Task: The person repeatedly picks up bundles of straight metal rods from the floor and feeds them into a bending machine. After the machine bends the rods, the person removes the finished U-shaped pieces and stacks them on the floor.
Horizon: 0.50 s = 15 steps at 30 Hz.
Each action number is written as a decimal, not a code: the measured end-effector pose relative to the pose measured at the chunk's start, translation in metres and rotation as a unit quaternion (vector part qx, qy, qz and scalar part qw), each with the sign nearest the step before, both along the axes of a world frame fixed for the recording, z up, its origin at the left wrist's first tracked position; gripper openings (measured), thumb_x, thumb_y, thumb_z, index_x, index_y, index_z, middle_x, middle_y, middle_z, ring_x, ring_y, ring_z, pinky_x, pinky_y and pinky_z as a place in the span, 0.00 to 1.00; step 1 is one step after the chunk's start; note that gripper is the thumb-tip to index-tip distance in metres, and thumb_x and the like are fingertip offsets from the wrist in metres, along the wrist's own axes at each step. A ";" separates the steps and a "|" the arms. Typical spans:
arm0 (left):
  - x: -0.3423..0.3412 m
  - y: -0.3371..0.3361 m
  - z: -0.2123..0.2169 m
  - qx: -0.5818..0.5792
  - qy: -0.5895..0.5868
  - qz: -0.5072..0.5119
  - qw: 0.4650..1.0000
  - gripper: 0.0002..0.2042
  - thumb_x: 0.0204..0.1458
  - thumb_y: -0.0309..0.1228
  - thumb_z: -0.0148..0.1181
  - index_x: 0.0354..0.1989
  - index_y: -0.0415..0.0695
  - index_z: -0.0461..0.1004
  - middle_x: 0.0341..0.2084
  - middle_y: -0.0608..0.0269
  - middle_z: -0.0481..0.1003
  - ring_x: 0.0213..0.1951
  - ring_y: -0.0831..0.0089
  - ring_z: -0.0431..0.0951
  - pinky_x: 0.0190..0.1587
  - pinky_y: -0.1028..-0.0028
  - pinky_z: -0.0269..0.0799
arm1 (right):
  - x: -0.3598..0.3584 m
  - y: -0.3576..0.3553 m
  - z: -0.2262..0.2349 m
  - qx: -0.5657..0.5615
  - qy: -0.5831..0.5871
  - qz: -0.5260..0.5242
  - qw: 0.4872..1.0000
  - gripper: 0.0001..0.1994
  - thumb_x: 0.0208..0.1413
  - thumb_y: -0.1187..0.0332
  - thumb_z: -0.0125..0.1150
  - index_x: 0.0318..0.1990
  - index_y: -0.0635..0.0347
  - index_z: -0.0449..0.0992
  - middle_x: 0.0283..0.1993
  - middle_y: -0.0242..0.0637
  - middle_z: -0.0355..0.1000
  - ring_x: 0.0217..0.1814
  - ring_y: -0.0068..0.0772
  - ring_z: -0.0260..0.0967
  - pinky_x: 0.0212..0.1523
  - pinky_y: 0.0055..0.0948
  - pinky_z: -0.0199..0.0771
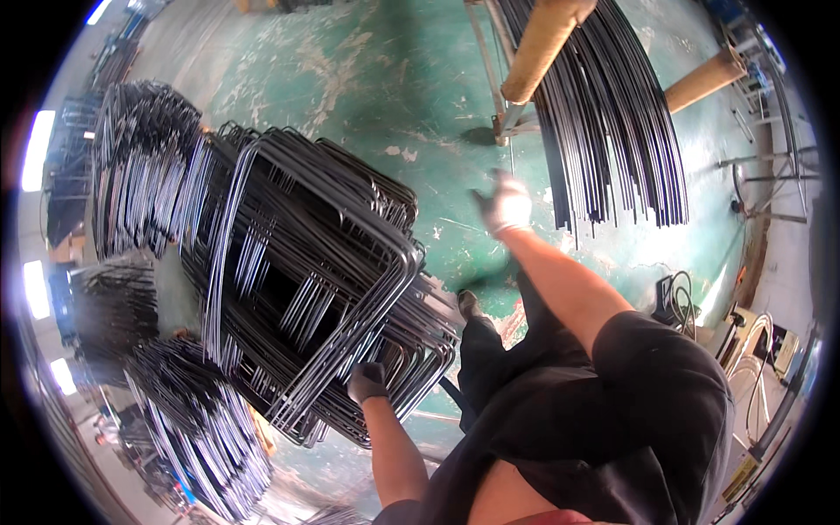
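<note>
A large stack of bent black metal tube frames (350, 206), rectangular with rounded corners, rises at the left of my body. My left hand (368, 382), in a dark glove, is closed at the near side of this stack, on a tube of one frame; its fingertips are mostly hidden. Over the green floor, my right hand (507, 206) reaches forward in a whitish glove. Its fingers are spread and a little blurred, with nothing in them. Just beyond it to the right lies a bundle of long straight black tubes (604, 114).
More bent frames (144, 166) are piled at the far left, and another pile (206, 429) stands at the near left. Brown cardboard-like rollers (547, 48) flank the straight tubes on a metal stand (501, 127). Cables (678, 302) and equipment (757, 350) sit at the right.
</note>
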<state>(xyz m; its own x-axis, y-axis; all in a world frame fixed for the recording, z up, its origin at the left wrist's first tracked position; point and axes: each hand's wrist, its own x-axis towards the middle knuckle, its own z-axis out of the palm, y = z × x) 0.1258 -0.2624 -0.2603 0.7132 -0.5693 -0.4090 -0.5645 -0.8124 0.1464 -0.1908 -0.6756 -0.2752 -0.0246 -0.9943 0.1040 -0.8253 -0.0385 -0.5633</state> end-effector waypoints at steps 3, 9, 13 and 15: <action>-0.054 -0.036 0.012 -0.086 0.160 0.126 0.975 0.05 0.56 0.28 0.64 0.29 0.42 0.78 0.26 0.61 0.79 0.29 0.65 0.80 0.35 0.65 0.80 | -0.119 -0.026 -0.034 0.176 0.185 -0.192 0.948 0.42 0.45 0.42 0.79 0.60 0.61 0.69 0.56 0.47 0.74 0.61 0.50 0.72 0.60 0.45 0.73; -0.134 -0.136 0.033 -0.310 0.455 0.428 0.717 0.04 0.59 0.22 0.59 0.41 0.39 0.74 0.30 0.58 0.78 0.29 0.66 0.80 0.35 0.64 0.83 | -0.169 -0.060 -0.058 0.302 0.254 -0.207 0.895 0.35 0.49 0.48 0.78 0.56 0.63 0.70 0.58 0.46 0.73 0.61 0.46 0.72 0.57 0.40 0.79; -0.187 -0.219 0.075 -0.323 0.429 0.332 0.776 0.10 0.58 0.21 0.61 0.47 0.36 0.73 0.32 0.58 0.78 0.30 0.69 0.80 0.35 0.67 0.83 | -0.199 -0.062 -0.091 0.312 0.133 -0.207 0.918 0.26 0.51 0.55 0.76 0.52 0.60 0.75 0.51 0.50 0.80 0.54 0.51 0.81 0.53 0.43 0.83; -0.204 -0.242 0.081 -0.320 0.402 0.303 0.803 0.12 0.58 0.22 0.62 0.49 0.35 0.72 0.33 0.58 0.78 0.31 0.69 0.80 0.36 0.67 0.83 | -0.205 -0.063 -0.066 0.348 0.069 -0.180 0.918 0.27 0.49 0.55 0.78 0.52 0.60 0.77 0.50 0.51 0.81 0.55 0.51 0.81 0.53 0.45 0.82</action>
<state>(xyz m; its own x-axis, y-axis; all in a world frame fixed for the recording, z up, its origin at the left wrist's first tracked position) -0.0778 -0.5043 -0.1791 0.5905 -0.4947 -0.6376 0.3909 -0.5159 0.7623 -0.3957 -0.7384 -0.3412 -0.3990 -0.7513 -0.5258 -0.7793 0.5799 -0.2373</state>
